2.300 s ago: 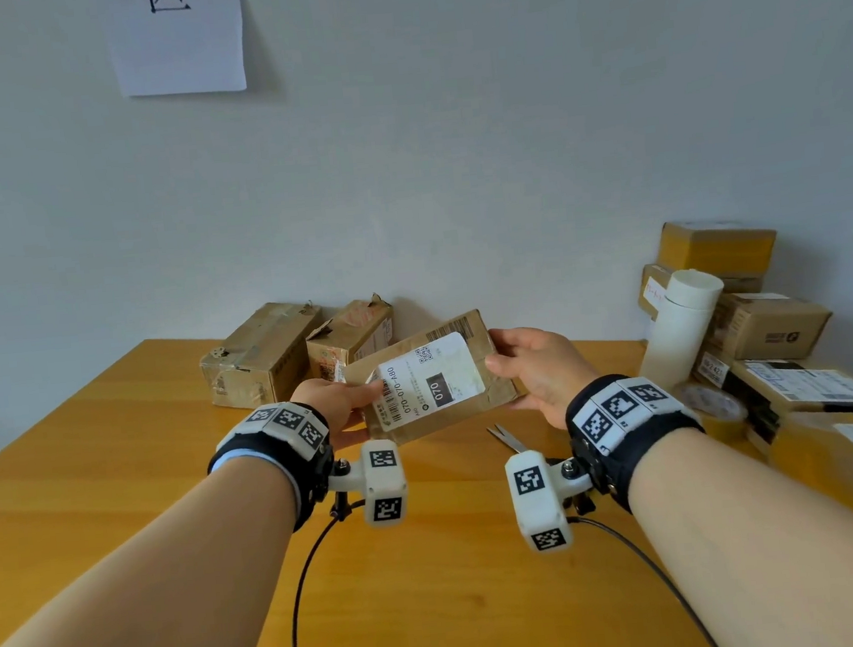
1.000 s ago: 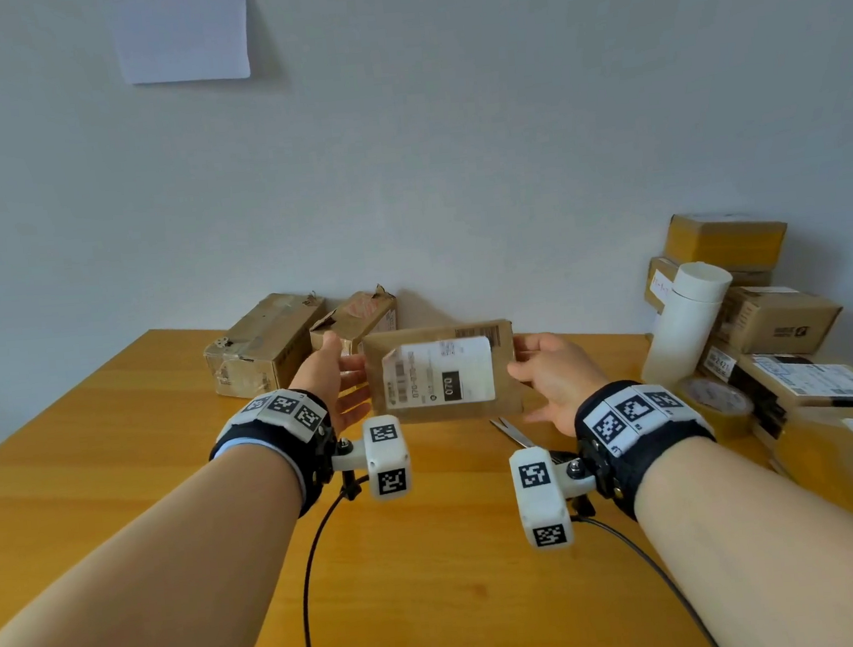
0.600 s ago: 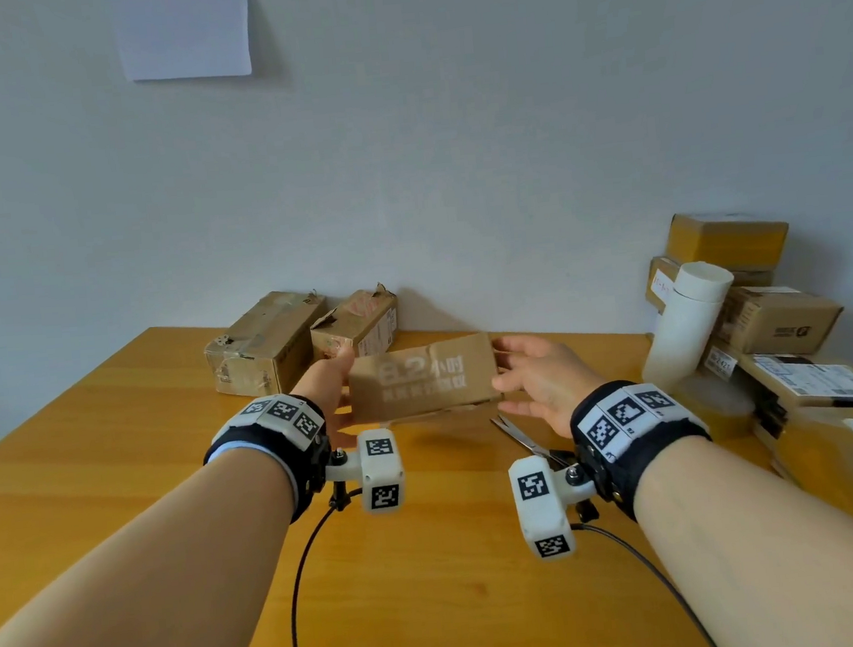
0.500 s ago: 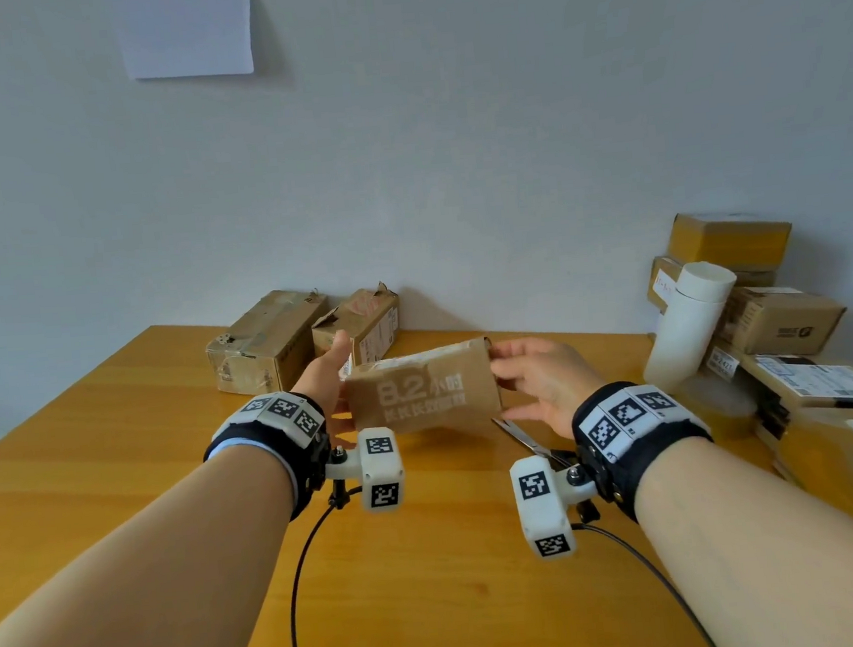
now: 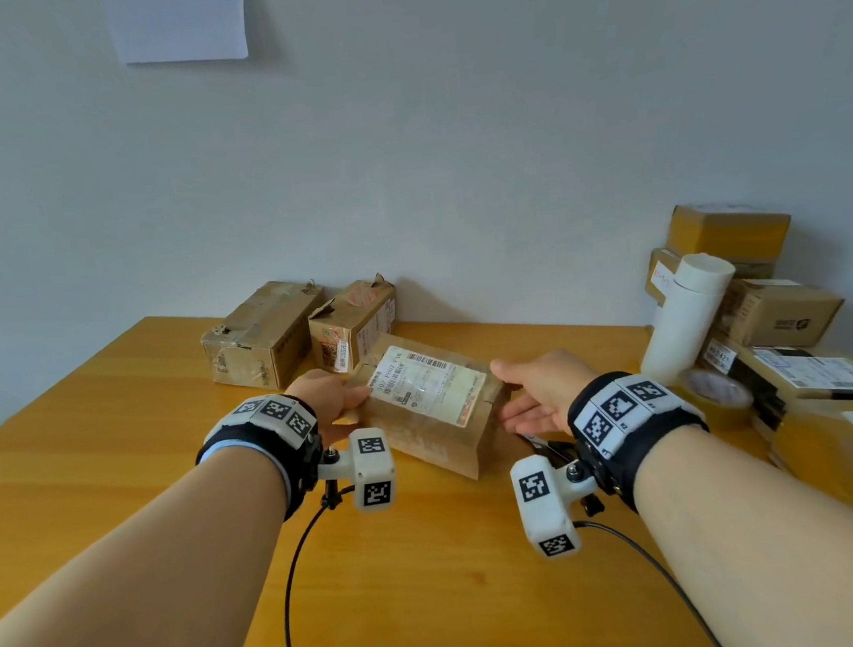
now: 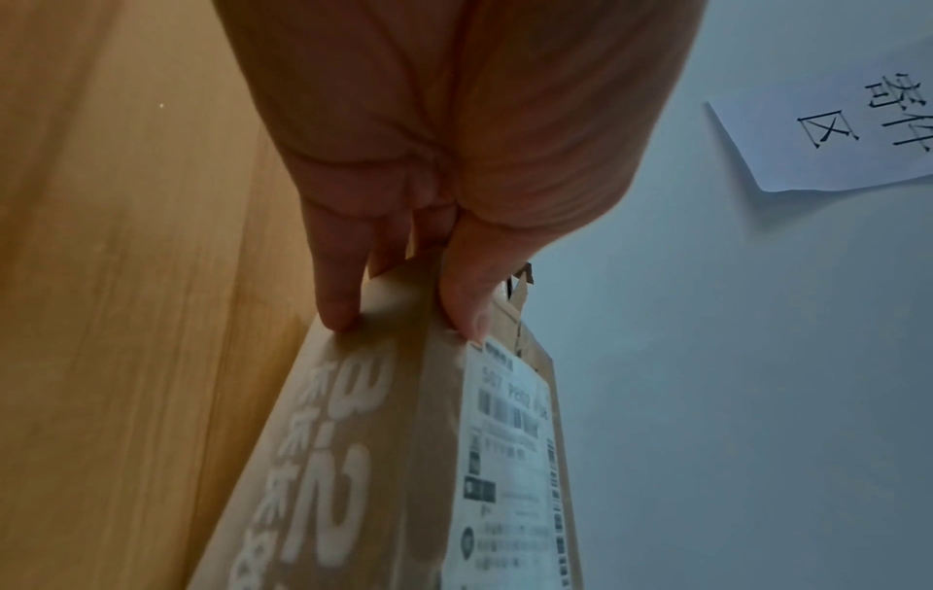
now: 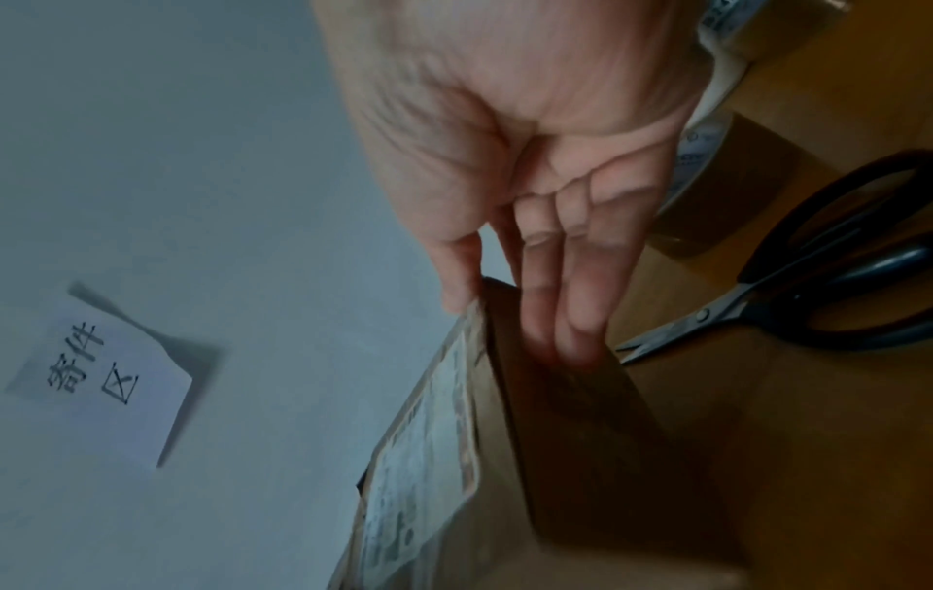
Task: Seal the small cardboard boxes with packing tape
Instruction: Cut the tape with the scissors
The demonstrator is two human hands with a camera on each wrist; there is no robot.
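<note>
A small brown cardboard box [image 5: 432, 410] with a white shipping label on top lies between my hands at the middle of the table; I cannot tell whether it fully rests on the wood. My left hand [image 5: 330, 398] pinches its left end, thumb on the label face and a finger on the printed side [image 6: 348, 311]. My right hand [image 5: 523, 397] has straight fingers [image 7: 580, 319] pressed flat against the right end, thumb at the top edge. The roll of brown packing tape [image 5: 717, 393] lies on the table to the right of my right hand.
Black-handled scissors [image 7: 807, 287] lie just right of the box, under my right wrist. Two worn boxes [image 5: 265, 332] stand by the back wall on the left. A white tube [image 5: 687, 326] and several stacked parcels [image 5: 805, 372] crowd the right edge.
The box was held up and rolled over in both hands, showing its printed side. Now it is lower, at the table, with a label face up.
</note>
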